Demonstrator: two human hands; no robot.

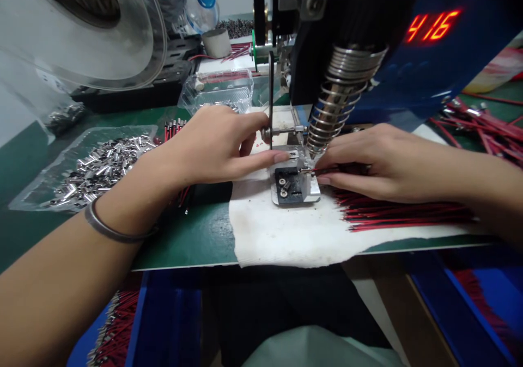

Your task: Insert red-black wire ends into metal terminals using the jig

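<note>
Red, thin wiring (312,170), mid-frame, is pinched in the right hand (379,160), mostly hidden by its fingers; I can't make out its tip at the small black-and-silver metal fixture (291,191). The left hand (212,144) gapes, thumb over that fixture, forefinger by a black upright lever (271,84).

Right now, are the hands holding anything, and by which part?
The right hand pinches a thin red-and-black wire near its end, at the silver-black metal fixture. Whether the left hand holds anything is unclear.
</note>
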